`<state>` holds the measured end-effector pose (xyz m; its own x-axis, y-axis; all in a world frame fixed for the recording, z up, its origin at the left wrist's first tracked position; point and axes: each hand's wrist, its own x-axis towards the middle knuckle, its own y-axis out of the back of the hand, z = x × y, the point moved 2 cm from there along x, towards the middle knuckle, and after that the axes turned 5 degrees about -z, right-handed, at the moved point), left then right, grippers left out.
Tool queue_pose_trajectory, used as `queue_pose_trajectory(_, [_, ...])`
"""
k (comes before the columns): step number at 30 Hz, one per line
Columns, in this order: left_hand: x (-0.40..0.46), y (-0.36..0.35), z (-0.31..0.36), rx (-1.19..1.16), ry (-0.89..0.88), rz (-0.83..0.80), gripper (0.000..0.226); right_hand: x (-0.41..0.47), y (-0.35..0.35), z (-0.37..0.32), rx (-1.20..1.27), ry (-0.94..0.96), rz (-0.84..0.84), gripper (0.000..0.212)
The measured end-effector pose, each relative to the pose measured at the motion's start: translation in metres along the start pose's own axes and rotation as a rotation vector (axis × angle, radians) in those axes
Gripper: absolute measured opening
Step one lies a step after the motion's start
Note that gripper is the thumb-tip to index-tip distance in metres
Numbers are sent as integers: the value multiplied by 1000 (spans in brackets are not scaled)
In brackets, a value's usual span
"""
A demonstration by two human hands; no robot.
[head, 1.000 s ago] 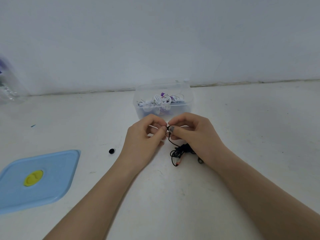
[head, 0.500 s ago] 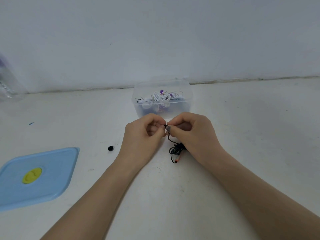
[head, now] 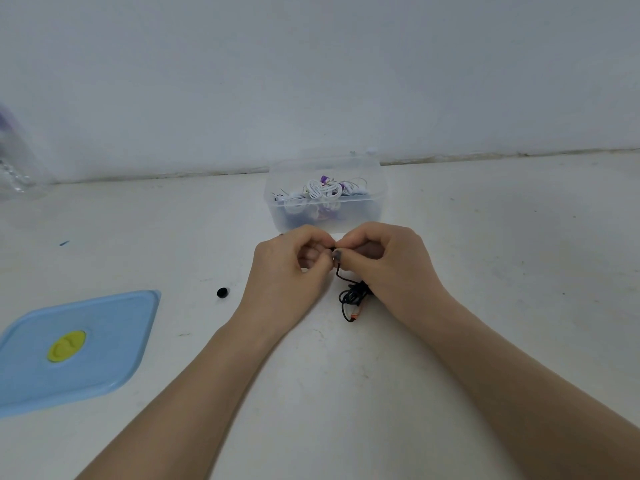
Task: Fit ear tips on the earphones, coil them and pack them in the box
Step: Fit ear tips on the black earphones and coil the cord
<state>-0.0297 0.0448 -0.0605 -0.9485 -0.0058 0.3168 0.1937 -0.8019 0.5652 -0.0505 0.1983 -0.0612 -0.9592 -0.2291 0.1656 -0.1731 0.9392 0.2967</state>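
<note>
The left hand (head: 289,268) and the right hand (head: 384,261) meet fingertip to fingertip just in front of the box, each grip a curled pinch on the same small black piece at the end of the black earphones (head: 353,294); the piece is mostly hidden between thumbs and forefingers, so whether an ear tip sits on it cannot be told. From that pinch a thin black wire drops down and runs into a loose tangle lying on the bench (head: 346,393), partly tucked under the heel of the right hand, with a short orange-tipped end poking out at the near side of the tangle. Just beyond the knuckles stands the clear plastic box (head: 375,209), open at the top and holding a heap of white and purple earphones (head: 323,188). To the left of the left hand, apart from it, a small black ear tip (head: 222,292) lies alone on the bench. Further left, at the near edge, the light blue lid (head: 114,334) lies flat with a yellow knob in its middle. A pale wall (head: 311,81) rises behind the bench, and something clear and blurred stands at the far left edge.
</note>
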Motion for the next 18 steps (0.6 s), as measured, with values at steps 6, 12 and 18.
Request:
queue_pose_trajectory(6, [1,5,-2,-200,39,-58,26,4,10,3,234,-77,-66,5])
queue_pose_trajectory(12, [1,7,0,-349,3,-111,23,9,14,6,580,-135,-141,12])
queue_pose_trajectory(18, [0,6,1,-393,-24,-111,20,9,17,4,696,-166,-203,13])
